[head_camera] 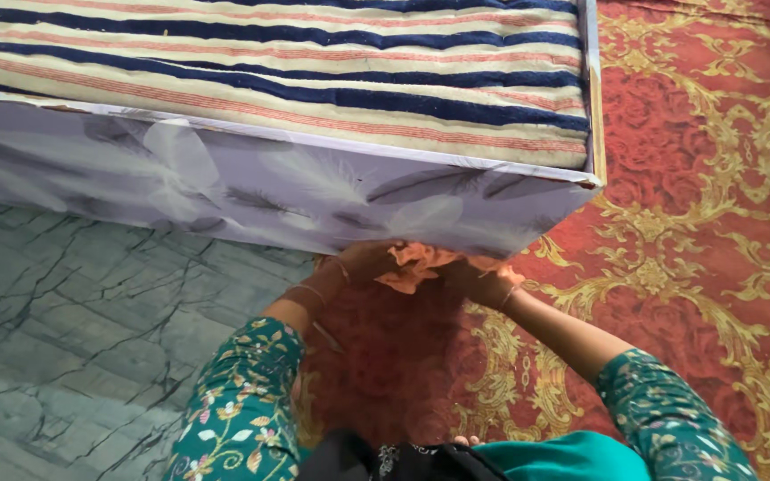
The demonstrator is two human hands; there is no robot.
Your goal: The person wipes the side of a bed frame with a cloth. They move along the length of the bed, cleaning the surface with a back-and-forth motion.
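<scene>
Head view: both hands (421, 272) on orange cloth (413, 264)

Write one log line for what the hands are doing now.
left hand: holds crumpled orange cloth | right hand: holds it too | place: below feather-print bed sheet

- Both arms are stretched forward and down, elbows bent.
- The left hand (360, 264) and right hand (483, 281) are held close together, fingers curled.

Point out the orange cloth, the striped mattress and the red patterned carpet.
orange cloth (413, 265): head view, middle of the crumpled bunch between both hands.
striped mattress (331, 71): head view, its top surface.
red patterned carpet (697, 223): head view, bare part right of the bed.
</scene>
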